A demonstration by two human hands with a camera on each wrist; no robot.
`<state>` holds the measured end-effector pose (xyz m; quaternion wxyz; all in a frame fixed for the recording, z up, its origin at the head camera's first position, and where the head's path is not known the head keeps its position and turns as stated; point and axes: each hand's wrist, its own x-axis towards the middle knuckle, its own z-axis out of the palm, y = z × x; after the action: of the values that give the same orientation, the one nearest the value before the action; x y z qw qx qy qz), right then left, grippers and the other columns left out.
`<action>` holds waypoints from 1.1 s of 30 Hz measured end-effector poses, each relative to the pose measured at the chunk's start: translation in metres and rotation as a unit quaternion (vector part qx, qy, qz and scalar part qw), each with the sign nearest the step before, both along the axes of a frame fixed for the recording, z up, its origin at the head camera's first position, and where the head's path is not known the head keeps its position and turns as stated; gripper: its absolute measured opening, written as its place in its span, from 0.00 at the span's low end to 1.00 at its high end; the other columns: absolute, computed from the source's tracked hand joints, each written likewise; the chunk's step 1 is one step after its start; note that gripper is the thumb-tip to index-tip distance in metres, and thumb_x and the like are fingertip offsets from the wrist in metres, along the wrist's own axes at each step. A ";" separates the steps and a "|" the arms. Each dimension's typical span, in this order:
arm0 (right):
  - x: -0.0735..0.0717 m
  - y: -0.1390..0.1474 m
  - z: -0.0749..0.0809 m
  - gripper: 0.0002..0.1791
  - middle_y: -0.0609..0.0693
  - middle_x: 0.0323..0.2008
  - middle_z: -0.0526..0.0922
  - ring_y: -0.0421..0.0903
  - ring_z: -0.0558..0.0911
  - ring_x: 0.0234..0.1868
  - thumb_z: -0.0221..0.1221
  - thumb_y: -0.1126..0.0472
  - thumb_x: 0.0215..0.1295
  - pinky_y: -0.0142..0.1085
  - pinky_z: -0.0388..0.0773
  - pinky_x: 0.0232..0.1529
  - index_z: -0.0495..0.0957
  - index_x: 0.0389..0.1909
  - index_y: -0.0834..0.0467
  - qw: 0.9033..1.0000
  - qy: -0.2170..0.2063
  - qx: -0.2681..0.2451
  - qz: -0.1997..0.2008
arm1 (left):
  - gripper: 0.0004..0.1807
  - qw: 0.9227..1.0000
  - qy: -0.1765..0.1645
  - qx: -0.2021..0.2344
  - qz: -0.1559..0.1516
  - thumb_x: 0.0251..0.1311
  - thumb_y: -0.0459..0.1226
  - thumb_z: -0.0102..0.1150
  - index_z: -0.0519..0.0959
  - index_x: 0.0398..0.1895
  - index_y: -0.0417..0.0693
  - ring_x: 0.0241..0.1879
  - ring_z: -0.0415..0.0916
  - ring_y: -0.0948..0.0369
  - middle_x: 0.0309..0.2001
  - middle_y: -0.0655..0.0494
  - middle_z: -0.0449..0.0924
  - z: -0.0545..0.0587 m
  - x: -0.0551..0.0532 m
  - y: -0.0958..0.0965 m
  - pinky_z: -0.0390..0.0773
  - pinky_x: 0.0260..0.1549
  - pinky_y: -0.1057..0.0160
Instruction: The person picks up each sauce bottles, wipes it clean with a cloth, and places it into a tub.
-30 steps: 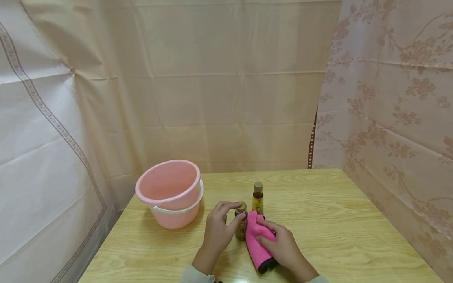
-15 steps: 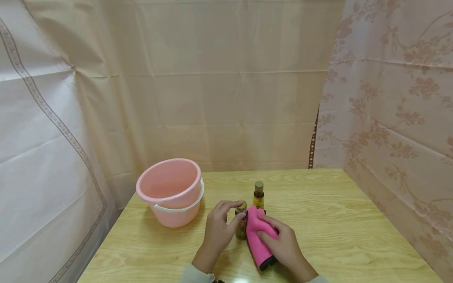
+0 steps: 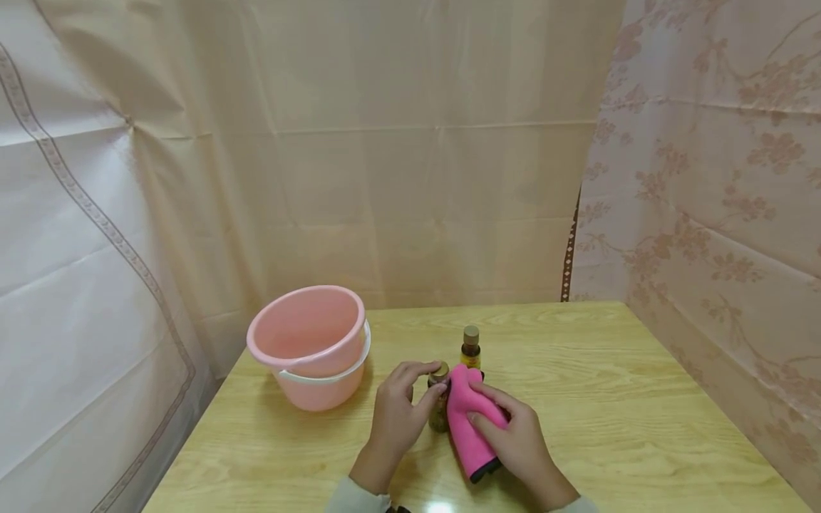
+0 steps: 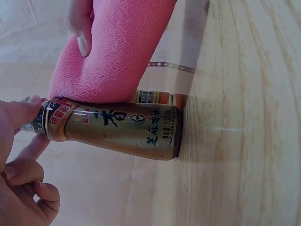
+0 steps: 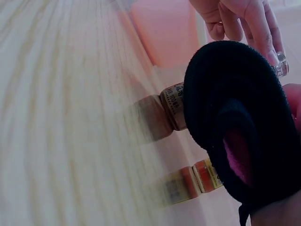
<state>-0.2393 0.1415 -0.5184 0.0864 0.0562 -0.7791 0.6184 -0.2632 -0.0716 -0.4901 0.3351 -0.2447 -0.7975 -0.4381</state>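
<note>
In the head view a small sesame oil bottle (image 3: 439, 417) with a gold cap stands upright on the table. My left hand (image 3: 399, 410) pinches it at the neck, just under the cap. Its gold label with dark characters faces the left wrist camera. My right hand (image 3: 518, 436) grips a bunched bright pink cloth (image 3: 467, 431) with black edging. In the left wrist view the cloth (image 4: 113, 61) lies against the bottle's side. From the right wrist, the black edging (image 5: 235, 84) covers much of the bottle. Behind the cloth is a second dark bottle (image 3: 471, 343), its lower part hidden.
A pink bucket (image 3: 321, 392) with a white handle (image 3: 330, 375) stands at the left of the wood-grain table (image 3: 609, 399). Hanging curtains (image 3: 410, 178) enclose the table at the back and on both sides.
My right hand and the cloth have shifted slightly right and away from me, and the cloth hides more of the second bottle. The left hand keeps its pinch on the sesame oil bottle.
</note>
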 end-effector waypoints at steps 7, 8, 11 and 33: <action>0.001 -0.001 0.001 0.27 0.57 0.55 0.86 0.46 0.88 0.38 0.74 0.60 0.61 0.38 0.87 0.35 0.84 0.61 0.42 0.999 0.004 -0.044 0.006 | 0.16 1.000 -0.004 -0.002 0.001 0.63 0.41 0.73 0.86 0.53 0.55 0.21 0.60 0.71 0.47 0.61 0.85 -0.002 0.000 0.000 0.66 0.19 0.74; 0.001 -0.001 0.001 0.26 0.57 0.56 0.86 0.46 0.89 0.39 0.74 0.59 0.61 0.38 0.87 0.35 0.83 0.61 0.43 0.999 0.007 -0.049 0.009 | 0.16 1.000 -0.006 -0.001 0.002 0.63 0.41 0.73 0.86 0.53 0.55 0.21 0.61 0.71 0.47 0.62 0.85 -0.002 0.001 0.000 0.66 0.19 0.74; 0.002 -0.001 0.000 0.26 0.57 0.58 0.85 0.46 0.89 0.40 0.74 0.59 0.61 0.38 0.88 0.36 0.83 0.61 0.43 0.998 0.021 -0.054 0.015 | 0.16 1.000 -0.005 -0.001 0.002 0.62 0.41 0.73 0.86 0.53 0.55 0.22 0.61 0.71 0.46 0.61 0.85 -0.003 0.002 -0.001 0.66 0.19 0.74; -0.001 0.001 0.001 0.25 0.47 0.64 0.81 0.44 0.85 0.53 0.72 0.60 0.64 0.33 0.86 0.46 0.83 0.61 0.41 0.998 0.039 -0.018 0.038 | 0.15 1.000 0.008 -0.016 0.005 0.63 0.41 0.72 0.86 0.53 0.55 0.20 0.57 0.74 0.48 0.60 0.85 0.001 0.000 -0.001 0.65 0.18 0.74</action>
<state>-0.2403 0.1430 -0.5171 0.0946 0.1084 -0.7609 0.6327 -0.2631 -0.0729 -0.4888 0.3392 -0.2496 -0.8029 -0.4218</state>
